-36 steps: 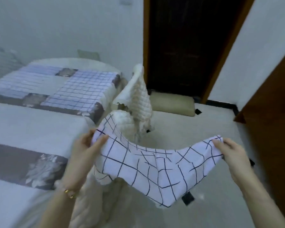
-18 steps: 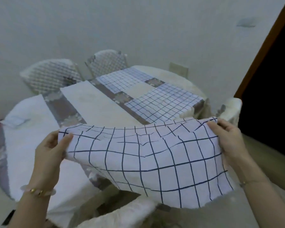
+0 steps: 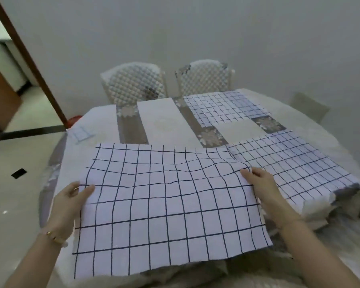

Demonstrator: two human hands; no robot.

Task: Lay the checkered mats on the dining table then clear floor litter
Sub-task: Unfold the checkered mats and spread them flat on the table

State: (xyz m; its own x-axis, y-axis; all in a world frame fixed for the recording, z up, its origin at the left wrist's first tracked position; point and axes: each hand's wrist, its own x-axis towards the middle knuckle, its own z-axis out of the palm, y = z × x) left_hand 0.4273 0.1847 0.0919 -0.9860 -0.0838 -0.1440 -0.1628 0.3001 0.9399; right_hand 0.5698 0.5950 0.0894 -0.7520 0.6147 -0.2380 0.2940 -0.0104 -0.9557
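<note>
Since the moment before, the checkered mat (image 3: 164, 194) came lower and its far part lay flat on the dining table (image 3: 164, 121), just beside a second mat (image 3: 289, 163). My left hand (image 3: 71, 202) pinched its left edge, thumb on top, and my right hand (image 3: 260, 188) pinched the right edge
</note>
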